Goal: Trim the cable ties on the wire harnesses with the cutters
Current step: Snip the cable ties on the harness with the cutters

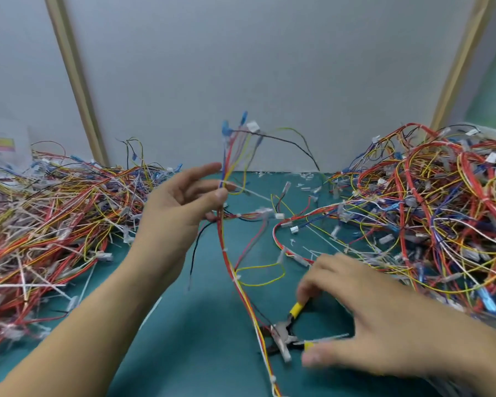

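Both hands blur: left hand (184, 202) pinches harness (226, 224); right hand (364, 319) fingers seemingly loose over cutters (287, 333).

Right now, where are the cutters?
In the head view, lower right of centre: the cutters lie on the green mat under the right hand, jaws beside the held harness.

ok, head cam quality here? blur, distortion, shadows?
Head view: the right hand is motion-blurred over the yellow-handled cutters; the left hand, pinching the multicoloured wire harness, is sharper. Wide-angle bend bows the beige wall strips. Soft, even light; a diffuse shadow on the teal mat; no glare.
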